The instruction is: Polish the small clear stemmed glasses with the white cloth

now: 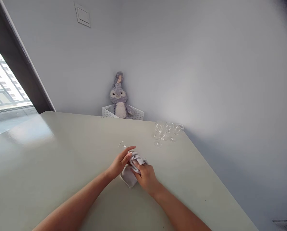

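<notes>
Near the middle of the table, my left hand (pixel 120 163) is wrapped round a stemmed glass (pixel 122 145), whose clear foot points away to the upper left. Most of its bowl is hidden by my fingers and a light grey cloth (pixel 129 176). My right hand (pixel 144 175) grips this cloth, with fingers pressed into its bunched folds at the glass's mouth. One corner of the cloth hangs below my hands. How far it reaches inside the bowl I cannot tell.
Several clear stemmed glasses (pixel 168 128) stand grouped at the table's far right edge. Behind the pale table (pixel 73 154), a grey plush toy (pixel 119 99) sits in a white perforated basket (pixel 138 114) in the wall corner. A window (pixel 6 80) is at left.
</notes>
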`<state>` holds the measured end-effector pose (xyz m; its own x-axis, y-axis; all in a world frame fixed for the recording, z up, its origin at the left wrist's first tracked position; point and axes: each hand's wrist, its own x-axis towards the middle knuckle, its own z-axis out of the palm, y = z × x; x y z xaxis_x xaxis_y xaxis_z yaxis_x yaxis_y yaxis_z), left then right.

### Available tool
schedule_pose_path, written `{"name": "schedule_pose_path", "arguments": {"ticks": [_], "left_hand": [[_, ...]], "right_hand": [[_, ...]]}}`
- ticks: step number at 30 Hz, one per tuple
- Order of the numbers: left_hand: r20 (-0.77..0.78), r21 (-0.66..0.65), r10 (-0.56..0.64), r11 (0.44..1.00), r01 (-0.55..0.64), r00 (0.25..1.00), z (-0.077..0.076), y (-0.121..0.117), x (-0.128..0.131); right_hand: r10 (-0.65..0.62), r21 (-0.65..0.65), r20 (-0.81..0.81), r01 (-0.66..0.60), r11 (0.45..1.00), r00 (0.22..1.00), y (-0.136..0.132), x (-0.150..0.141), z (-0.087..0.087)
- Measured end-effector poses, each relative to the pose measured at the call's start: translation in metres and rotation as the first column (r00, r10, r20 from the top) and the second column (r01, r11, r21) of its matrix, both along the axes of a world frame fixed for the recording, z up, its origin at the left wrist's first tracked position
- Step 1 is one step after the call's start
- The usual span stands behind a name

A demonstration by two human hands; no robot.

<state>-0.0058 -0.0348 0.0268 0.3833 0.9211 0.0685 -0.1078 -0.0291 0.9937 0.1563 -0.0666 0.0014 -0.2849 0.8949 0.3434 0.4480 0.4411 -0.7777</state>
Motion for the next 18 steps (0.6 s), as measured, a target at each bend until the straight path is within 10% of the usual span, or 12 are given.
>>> {"name": "schedule_pose_path", "arguments": {"ticks": [9,14,18], "left_hand": [[-0.135,0.441,0.272,0.877,-0.188,0.953,0.001,0.010,-0.012],[-0.282,0.426,0.179,0.904,-0.044,0.942,-0.008,0.018,-0.019],[-0.291,0.429,0.301,0.890,-0.157,0.908,-0.011,0.023,-0.024]], "right_hand": [[-0.067,-0.169,-0.167,0.039,0.985,0.984,0.018,0.027,0.015],[0.086,-0.250,-0.108,-0.111,0.962,0.990,0.013,0.031,0.031],[-0.093,-0.193,-0.105,0.071,0.979,0.990,0.023,0.049,0.033]]}}
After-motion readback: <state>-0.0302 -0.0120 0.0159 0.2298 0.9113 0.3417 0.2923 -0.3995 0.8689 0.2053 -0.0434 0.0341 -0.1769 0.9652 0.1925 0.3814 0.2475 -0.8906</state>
